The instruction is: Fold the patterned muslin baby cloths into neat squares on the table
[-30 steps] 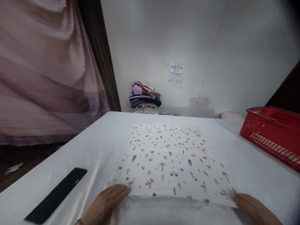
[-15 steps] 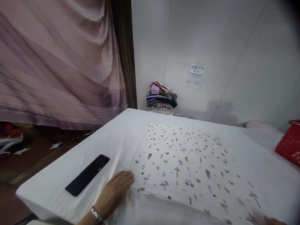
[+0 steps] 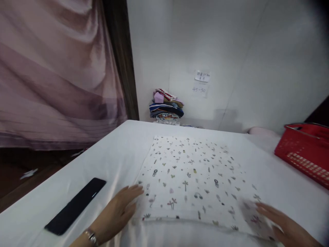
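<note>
While the cloth (image 3: 190, 178) lies on the table (image 3: 120, 147), our left hand (image 3: 117, 212) and right hand (image 3: 285, 224) are by its near corners, thumbs apart from fingers.

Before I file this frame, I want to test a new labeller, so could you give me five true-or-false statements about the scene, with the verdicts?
1. The patterned white cloth lies spread on the white table. True.
2. The red basket is on the left side of the view. False: it is on the right side.
3. The left hand has a metallic band at its wrist. True.
4. The right hand grips the flat black object. False: that object lies on the table beyond the left hand's outer side; the right hand is by the cloth's near right corner.
5. A stack of folded fabrics shows past the table's far edge. True.
</note>
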The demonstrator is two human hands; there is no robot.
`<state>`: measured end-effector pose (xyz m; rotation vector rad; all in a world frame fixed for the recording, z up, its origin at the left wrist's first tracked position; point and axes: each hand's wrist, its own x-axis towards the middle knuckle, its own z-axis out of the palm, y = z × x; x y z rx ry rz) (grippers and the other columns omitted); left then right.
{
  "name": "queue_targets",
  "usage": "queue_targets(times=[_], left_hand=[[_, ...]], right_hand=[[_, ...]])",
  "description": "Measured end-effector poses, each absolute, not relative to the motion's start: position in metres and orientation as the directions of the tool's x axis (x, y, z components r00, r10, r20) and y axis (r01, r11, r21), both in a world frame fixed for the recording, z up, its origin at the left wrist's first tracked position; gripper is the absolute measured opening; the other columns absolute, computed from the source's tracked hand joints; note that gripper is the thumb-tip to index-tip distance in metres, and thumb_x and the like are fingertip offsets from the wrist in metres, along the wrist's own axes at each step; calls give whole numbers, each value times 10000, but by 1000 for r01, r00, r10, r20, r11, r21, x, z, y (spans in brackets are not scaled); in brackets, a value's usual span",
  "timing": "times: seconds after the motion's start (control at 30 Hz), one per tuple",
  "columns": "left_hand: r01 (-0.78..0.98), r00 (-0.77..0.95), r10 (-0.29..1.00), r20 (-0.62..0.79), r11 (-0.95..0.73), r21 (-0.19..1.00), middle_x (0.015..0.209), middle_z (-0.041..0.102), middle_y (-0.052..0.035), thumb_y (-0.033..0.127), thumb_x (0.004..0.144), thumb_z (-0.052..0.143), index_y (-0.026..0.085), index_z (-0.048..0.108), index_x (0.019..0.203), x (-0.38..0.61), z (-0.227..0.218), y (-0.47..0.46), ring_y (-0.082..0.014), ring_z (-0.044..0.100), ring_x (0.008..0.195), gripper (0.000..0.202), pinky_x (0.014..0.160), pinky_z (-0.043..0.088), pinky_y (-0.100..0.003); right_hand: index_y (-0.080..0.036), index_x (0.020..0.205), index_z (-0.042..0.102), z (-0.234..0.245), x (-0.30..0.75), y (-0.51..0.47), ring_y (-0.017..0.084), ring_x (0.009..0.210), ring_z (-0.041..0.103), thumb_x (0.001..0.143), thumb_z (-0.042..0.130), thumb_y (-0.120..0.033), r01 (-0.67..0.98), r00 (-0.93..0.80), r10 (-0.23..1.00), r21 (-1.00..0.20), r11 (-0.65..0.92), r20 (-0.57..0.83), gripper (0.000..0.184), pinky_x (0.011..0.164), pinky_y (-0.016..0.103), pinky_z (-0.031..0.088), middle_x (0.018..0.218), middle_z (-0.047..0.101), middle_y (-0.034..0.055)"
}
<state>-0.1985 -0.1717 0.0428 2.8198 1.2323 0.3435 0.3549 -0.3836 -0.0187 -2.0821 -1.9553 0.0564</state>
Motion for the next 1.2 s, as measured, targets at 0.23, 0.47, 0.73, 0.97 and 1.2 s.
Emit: queue_targets(times=[0.23,0.47,0.73,0.97,1.2], left_hand=[[789,604,783,147,-614,26,1398,357,-97,586,804,393,167,431,1316,-129,10,-126,-296,297,1306,662,1056,282,-500],[717,687,696,209,-696,-38,1408,365,-27,470,842,367,297,443,1300,-170,-45,-103,-250,302,1311,496,1061,254,-458],[770,636,759,139,-636,-47,1430,327,-60,403,829,335,239,531,1232,-119,-13,-44,-287,159,1358,478,1066,171,-526],[843,536,844,-18,-536,-39,1454,269,-54,407,830,318,239,446,1306,-124,-23,-30,-276,157,1359,521,1053,183,-545],[846,529,844,89,-532,13,1457,259,-96,462,840,318,197,411,1330,-62,5,28,-281,164,1356,565,1065,135,-532]], right_hand=[[-164,1352,385,8,309,-285,244,1348,184,891,291,-503,982,157,982,-121,-144,102,581,1080,451,230,1458,243,89],[-182,1397,300,-26,333,-295,228,1360,133,877,195,-603,940,326,945,-93,-328,-40,677,1092,447,157,1473,199,71],[-135,1415,242,2,340,-213,222,1371,59,874,161,-612,943,325,945,-85,-322,27,727,1102,420,85,1493,112,76],[-193,1415,248,-24,366,-201,248,1366,91,838,147,-668,913,391,918,-101,-396,-64,754,1083,458,128,1499,90,40],[-112,1424,194,0,359,-121,235,1371,36,864,134,-621,931,349,935,-91,-354,-63,759,1096,412,60,1497,102,88]])
